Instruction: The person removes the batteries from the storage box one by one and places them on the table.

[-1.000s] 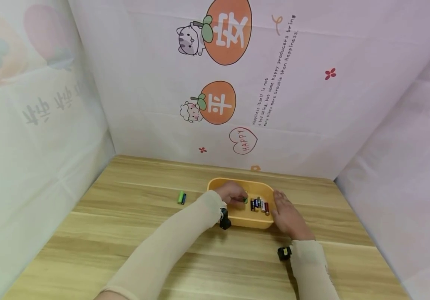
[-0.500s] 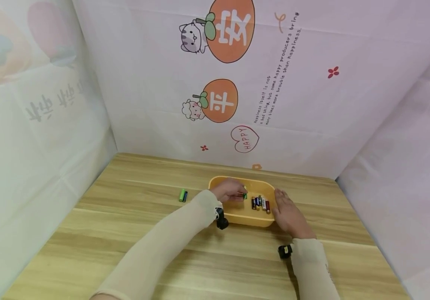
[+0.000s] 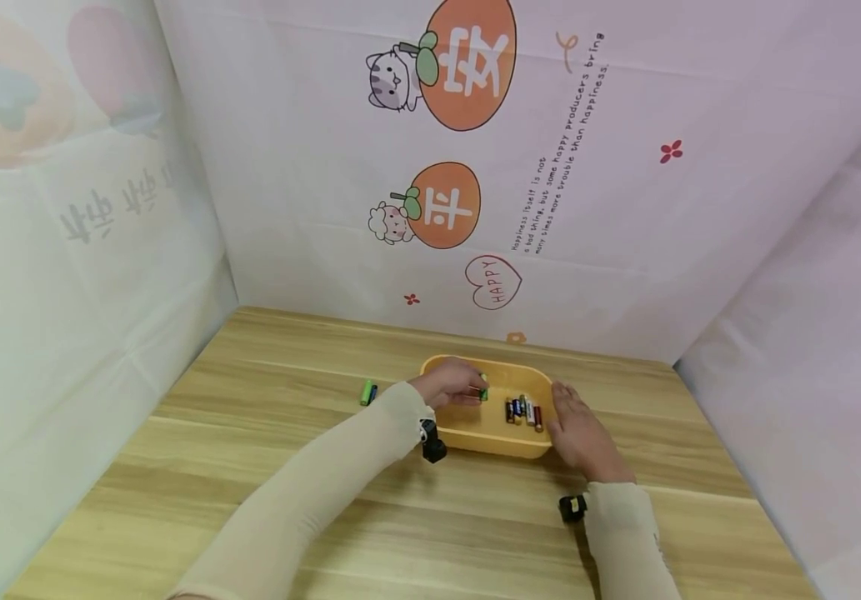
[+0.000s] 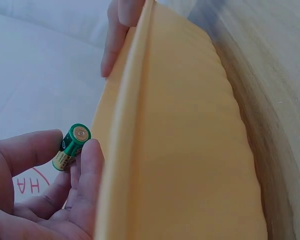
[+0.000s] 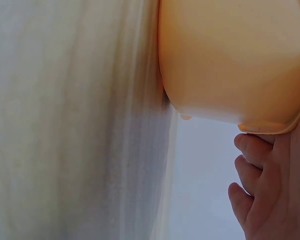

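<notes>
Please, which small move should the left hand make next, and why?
Perhaps lift the green battery out over the left side of the tray: the left hand pinches it, and two batteries lie on the table beyond that side.

Screened-off booth [image 3: 287, 167]; type of premises indeterminable. Wood-grain surface [image 3: 460, 533], lower frame. Pale, creased sheets: left sheet [image 3: 100, 292], rear sheet [image 3: 603, 267] (upper centre), right sheet [image 3: 813, 350]. Rear sheet printed with orange fruits [image 3: 443, 190], cartoon animals [image 3: 394, 81], heart [image 3: 493, 287] lettered HAPPY.
</notes>
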{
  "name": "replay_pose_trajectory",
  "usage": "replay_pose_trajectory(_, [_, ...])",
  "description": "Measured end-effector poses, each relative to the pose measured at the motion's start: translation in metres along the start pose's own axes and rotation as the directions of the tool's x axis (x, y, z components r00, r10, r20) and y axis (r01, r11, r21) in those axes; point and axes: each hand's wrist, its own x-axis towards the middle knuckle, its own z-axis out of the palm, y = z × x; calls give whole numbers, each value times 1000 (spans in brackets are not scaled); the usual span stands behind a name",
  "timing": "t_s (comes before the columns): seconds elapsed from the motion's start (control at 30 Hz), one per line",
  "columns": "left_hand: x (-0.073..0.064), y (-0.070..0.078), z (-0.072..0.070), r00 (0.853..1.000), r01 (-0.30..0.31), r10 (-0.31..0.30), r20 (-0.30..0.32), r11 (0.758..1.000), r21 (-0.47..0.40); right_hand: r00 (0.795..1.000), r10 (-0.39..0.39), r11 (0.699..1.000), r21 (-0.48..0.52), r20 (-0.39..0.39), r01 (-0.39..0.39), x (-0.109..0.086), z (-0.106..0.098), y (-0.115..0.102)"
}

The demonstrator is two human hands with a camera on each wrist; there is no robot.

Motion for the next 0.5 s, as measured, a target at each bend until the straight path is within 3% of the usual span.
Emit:
replay_pose_trajectory(0.27, [-13, 3, -10, 999, -27, 27, 44, 1000, 2, 1000, -14, 1000, -23, -18, 13, -1, 9, 6])
replay_pose_trajectory(0.5, [-27, 4, -24, 995, -36, 36, 94, 999, -8, 999, -33, 999, -40, -41, 31, 0, 5, 5])
